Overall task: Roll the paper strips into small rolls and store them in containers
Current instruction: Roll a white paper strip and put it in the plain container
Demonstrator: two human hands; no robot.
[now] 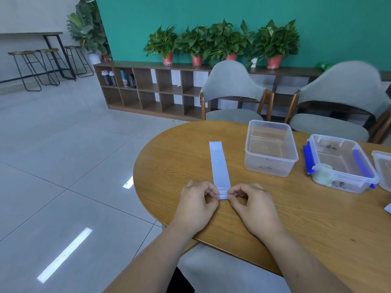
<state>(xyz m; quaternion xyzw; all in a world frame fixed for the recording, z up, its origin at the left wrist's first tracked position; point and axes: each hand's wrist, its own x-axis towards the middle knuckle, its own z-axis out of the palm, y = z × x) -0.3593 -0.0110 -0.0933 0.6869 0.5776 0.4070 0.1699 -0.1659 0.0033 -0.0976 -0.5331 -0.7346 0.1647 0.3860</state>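
One paper strip (220,166) lies flat on the bench (296,218), its long axis running straight from the hands toward the far edge. The left hand (196,206) and right hand (251,206) each pinch a corner of its near end, where a first small turn appears formed; neither is nearer. Rolling should therefore travel away from the near edge, along the strip. The clear container (267,168) stands toward the right edge, closer to the right hand.
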